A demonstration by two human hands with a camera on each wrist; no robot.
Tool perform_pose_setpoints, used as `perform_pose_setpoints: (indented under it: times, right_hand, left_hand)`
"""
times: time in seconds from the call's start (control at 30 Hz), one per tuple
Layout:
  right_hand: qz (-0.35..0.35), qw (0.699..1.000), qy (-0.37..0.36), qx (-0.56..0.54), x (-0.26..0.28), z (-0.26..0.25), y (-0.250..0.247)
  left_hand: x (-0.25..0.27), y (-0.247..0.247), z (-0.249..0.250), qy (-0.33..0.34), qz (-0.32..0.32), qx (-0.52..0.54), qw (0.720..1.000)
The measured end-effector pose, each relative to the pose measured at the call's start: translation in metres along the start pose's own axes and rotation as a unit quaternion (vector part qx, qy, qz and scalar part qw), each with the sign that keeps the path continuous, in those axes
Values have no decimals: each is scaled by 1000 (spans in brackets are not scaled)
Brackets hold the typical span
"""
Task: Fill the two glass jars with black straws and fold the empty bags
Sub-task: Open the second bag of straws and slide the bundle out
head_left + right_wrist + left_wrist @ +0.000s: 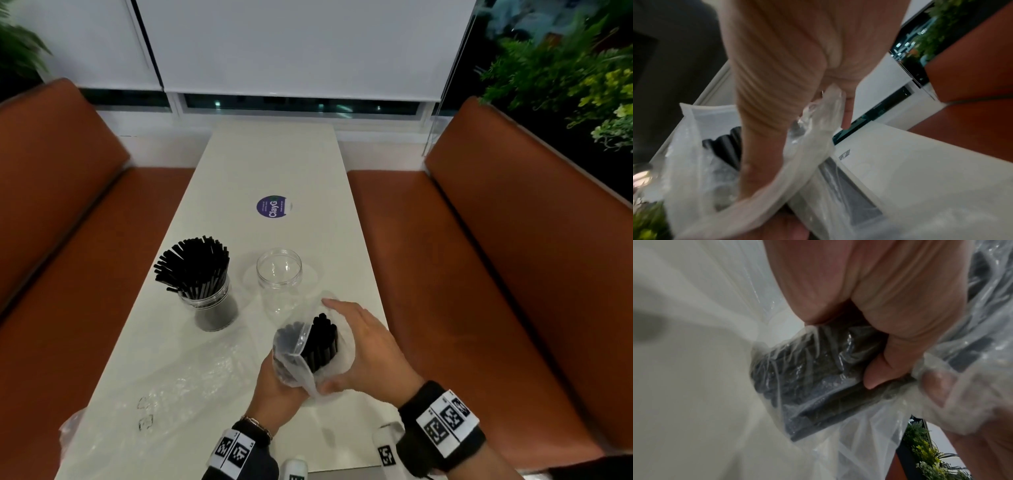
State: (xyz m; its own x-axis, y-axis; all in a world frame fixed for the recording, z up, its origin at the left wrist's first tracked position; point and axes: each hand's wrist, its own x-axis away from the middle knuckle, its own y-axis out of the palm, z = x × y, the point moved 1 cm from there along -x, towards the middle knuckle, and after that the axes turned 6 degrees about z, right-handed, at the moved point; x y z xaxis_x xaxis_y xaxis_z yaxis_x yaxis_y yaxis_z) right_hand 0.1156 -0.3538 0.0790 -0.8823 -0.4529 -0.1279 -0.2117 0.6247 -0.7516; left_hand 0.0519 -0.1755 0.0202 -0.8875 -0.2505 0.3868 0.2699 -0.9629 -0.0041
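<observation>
A clear jar (205, 291) packed with black straws stands at the table's left. To its right is an empty clear jar (279, 274). Just in front of that jar I hold a clear bag of black straws (308, 346) upright, its mouth open. My left hand (274, 380) grips the bag's lower end, fingers curled round it (879, 337). My right hand (363, 349) pinches the bag's rim, with the thumb (777, 129) inside the film (694, 162) and the index finger stretched out. An empty clear bag (164, 394) lies flat at the front left.
The narrow white table (274, 161) carries a round purple sticker (274, 206) past the jars. Orange benches (68, 240) (513, 274) flank it. Two small white tagged objects (387, 448) sit at the near edge. Green plants (565, 68) stand at the far right.
</observation>
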Motion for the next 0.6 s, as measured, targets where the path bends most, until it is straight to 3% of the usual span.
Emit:
perform_pose_setpoints:
  times: [0.03, 0.1, 0.27, 0.4, 0.5, 0.6]
  right_hand:
    - [-21, 999, 11, -24, -3, 1, -1]
    - [-56, 996, 31, -69, -8, 2, 2]
    - [-64, 971, 76, -217, -9, 10, 25]
    - [-54, 964, 89, -245, -1, 13, 40]
    - [-39, 959, 103, -259, 6, 13, 45]
    - [1, 956, 113, -271, 14, 12, 47]
  left_hand:
    - [0, 0, 6, -33, -6, -4, 999]
    - [-2, -3, 1, -15, -15, -31, 999]
    - [4, -5, 12, 64, -58, -126, 988]
    - [3, -13, 13, 134, -34, -253, 958]
    - [10, -22, 23, 108, -104, -302, 941]
    - [24, -34, 48, 97, -198, -250, 943]
